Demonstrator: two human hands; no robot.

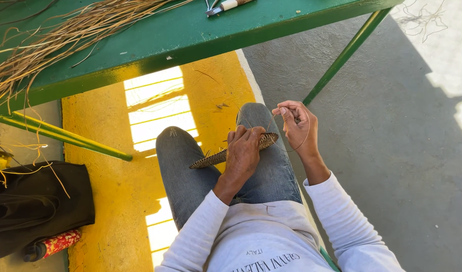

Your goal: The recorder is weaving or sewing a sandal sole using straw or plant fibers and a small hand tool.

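I sit with a flat, round woven disc (210, 158) of dark and pale fibre resting edge-on above my jeans-clad knees. My left hand (243, 151) grips the disc from above, fingers curled over its rim. My right hand (296, 123) is raised just to the right of the disc, fingers pinched on a thin fibre strand (291, 149) that loops down and back toward the disc's edge.
A green table (190, 35) stands ahead with a bundle of dry straw fibres (64, 35) on its left part and a small tool (226, 6) at its far edge. A black bag (34, 206) and a red patterned bottle (57, 243) lie on the floor at left. Yellow painted floor lies under the table, grey concrete to the right.
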